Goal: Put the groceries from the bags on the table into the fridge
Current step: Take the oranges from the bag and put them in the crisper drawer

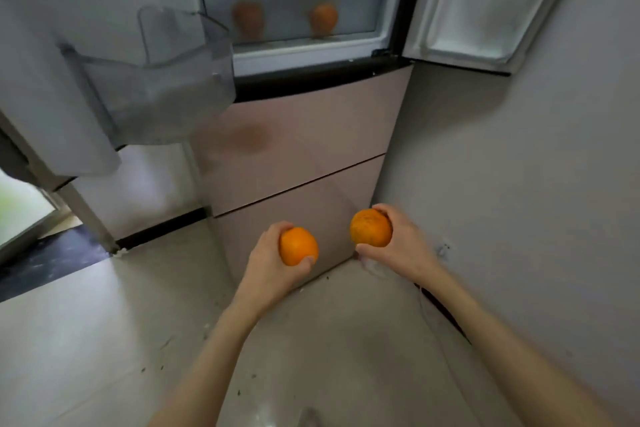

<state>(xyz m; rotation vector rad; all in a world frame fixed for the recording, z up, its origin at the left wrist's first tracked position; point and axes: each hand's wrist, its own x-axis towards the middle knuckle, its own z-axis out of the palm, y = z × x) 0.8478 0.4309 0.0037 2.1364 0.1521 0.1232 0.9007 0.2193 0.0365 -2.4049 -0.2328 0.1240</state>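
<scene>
An orange [298,246] gripped in each hand [268,258], seemingly round, before the open fridge [301,149]

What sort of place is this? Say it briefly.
Probably a home kitchen corner: an open fridge with fruit inside stands against a plain wall on a tiled floor, and each hand, left and right, holds an orange.

Left arm: bare forearm extended forward from lower frame, wrist straight. Left hand [268,258]: fingers curled over top, thumb below; grip closed round orange [298,246]. Right arm: bare forearm extended forward from lower right, angled inward. Right hand [401,243]: fingers wrapped over top, thumb under; grip closed round second orange [370,227]. Hands level, near each other, not touching.
</scene>
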